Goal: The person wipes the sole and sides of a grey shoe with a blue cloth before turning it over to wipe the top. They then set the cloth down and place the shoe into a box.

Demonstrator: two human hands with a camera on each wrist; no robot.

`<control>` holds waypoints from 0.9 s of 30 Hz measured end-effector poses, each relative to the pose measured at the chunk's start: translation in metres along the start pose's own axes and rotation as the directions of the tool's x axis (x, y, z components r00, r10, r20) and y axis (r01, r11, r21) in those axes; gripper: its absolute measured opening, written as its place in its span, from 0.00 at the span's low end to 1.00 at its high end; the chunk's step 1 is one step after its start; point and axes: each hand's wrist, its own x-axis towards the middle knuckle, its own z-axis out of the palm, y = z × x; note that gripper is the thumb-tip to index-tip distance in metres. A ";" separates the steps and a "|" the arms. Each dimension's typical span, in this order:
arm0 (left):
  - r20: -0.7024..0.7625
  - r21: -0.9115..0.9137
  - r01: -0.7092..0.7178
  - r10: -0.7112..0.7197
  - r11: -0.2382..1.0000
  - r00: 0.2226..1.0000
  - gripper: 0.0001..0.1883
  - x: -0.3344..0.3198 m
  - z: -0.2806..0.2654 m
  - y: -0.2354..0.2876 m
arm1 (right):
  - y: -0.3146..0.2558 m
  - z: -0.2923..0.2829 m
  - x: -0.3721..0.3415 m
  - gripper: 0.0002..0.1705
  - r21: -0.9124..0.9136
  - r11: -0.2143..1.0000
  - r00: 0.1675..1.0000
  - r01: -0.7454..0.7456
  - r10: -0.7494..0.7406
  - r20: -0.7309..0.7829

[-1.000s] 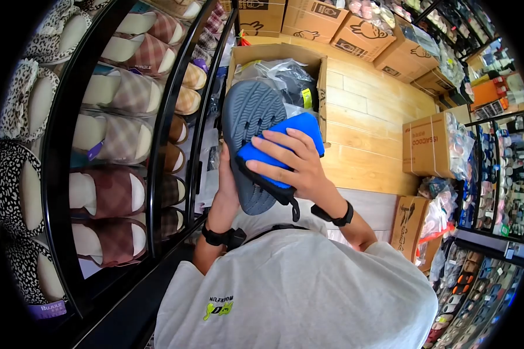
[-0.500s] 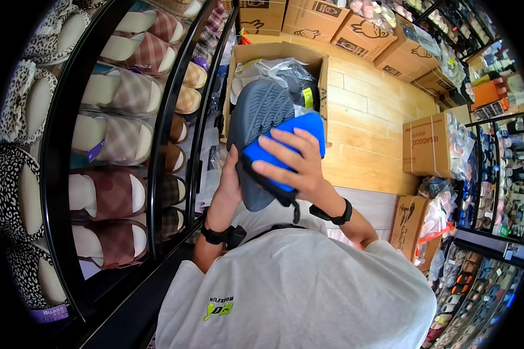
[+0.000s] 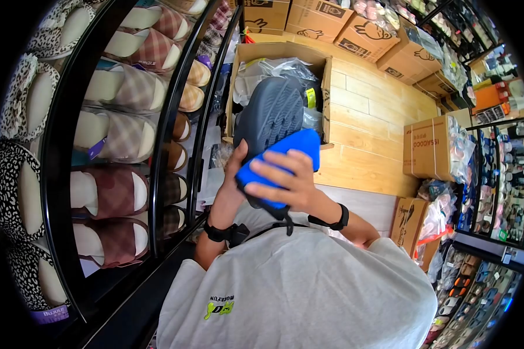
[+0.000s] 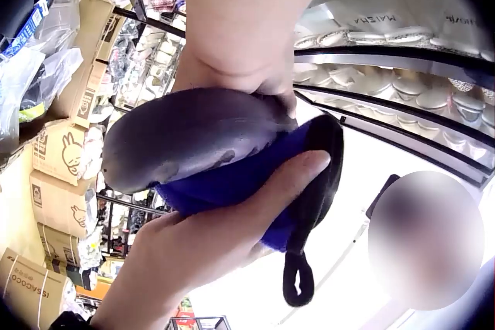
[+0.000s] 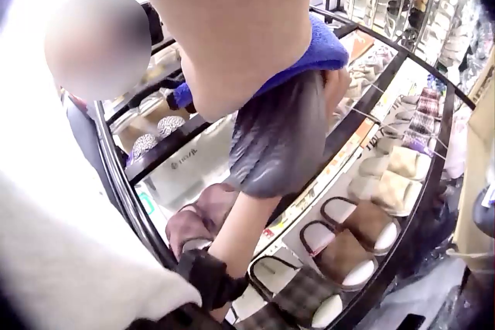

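In the head view my left hand [image 3: 232, 177] grips a dark grey slipper [image 3: 273, 107] along its left edge, ridged sole facing up and toe pointing away from me. My right hand [image 3: 285, 183] holds a blue cleaning mitt [image 3: 305, 142] against the sole's lower right part, fingers spread over its outside. A black cuff and hanging loop [image 4: 298, 277] trim the mitt, and in the left wrist view the right thumb lies along that cuff. The slipper's smooth side [image 4: 182, 136] shows there too. In the head view the mitt and right hand hide the heel half.
An open carton [image 3: 327, 87] of plastic-wrapped items stands on the wooden floor [image 3: 361, 122] beyond the slipper. Close on the left rises a black-framed rack [image 3: 160, 174] with rows of slippers [image 3: 113, 192]. More cartons [image 3: 428, 148] and shoe shelves [image 3: 501, 192] line the right side.
The slipper has swung a little to the right, with its toe end now further right. My right hand has slid the mitt down the sole toward my body.
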 end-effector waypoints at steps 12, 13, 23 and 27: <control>-0.192 0.239 -0.029 0.076 0.971 0.978 0.44 -0.005 0.019 0.004 | 0.009 -0.001 0.005 0.23 0.035 0.980 0.980 -0.198 0.199 -0.019; -0.079 0.095 -0.068 0.076 0.993 0.994 0.44 -0.002 0.003 0.003 | 0.005 0.001 0.002 0.22 0.020 0.994 0.994 -0.105 0.105 0.016; -0.036 0.264 -0.207 0.224 0.942 0.974 0.54 -0.003 -0.002 -0.008 | 0.029 0.002 0.022 0.28 0.132 0.953 0.947 -0.274 0.291 -0.137; 0.097 -0.097 -0.076 0.086 0.992 0.992 0.51 0.002 -0.016 -0.005 | 0.012 0.001 0.014 0.25 0.039 0.997 0.998 -0.059 0.058 0.024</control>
